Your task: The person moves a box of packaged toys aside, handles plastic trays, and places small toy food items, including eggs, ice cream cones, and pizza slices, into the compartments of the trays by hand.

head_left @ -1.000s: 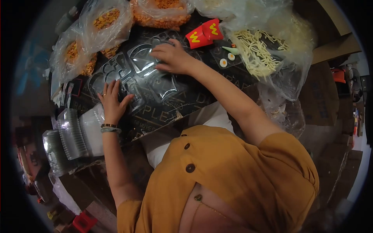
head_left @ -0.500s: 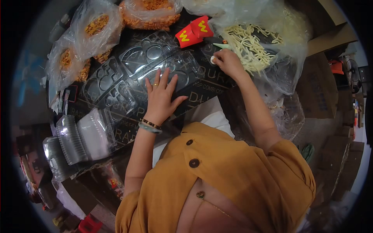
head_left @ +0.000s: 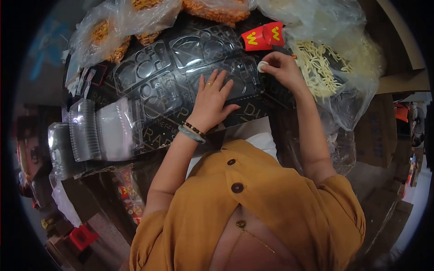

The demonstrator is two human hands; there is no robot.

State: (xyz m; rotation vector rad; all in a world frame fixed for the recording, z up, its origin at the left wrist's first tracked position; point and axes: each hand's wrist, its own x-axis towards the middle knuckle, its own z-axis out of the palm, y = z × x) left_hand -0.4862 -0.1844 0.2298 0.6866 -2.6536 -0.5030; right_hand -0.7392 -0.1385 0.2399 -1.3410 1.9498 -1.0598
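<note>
Glossy, clear plastic trays with moulded hollows (head_left: 194, 56) lie under the left hand (head_left: 212, 99), its fingers spread flat. Just right of the trays, the right hand (head_left: 284, 71) pinches a small, round white piece (head_left: 262, 67). Beyond it, red cartons (head_left: 266, 37) bear yellow W-like marks; cream, stringy strands (head_left: 316, 67) lie farther right.

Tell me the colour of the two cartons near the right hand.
The cartons are red with yellow lettering, clearest in the head view.
</note>
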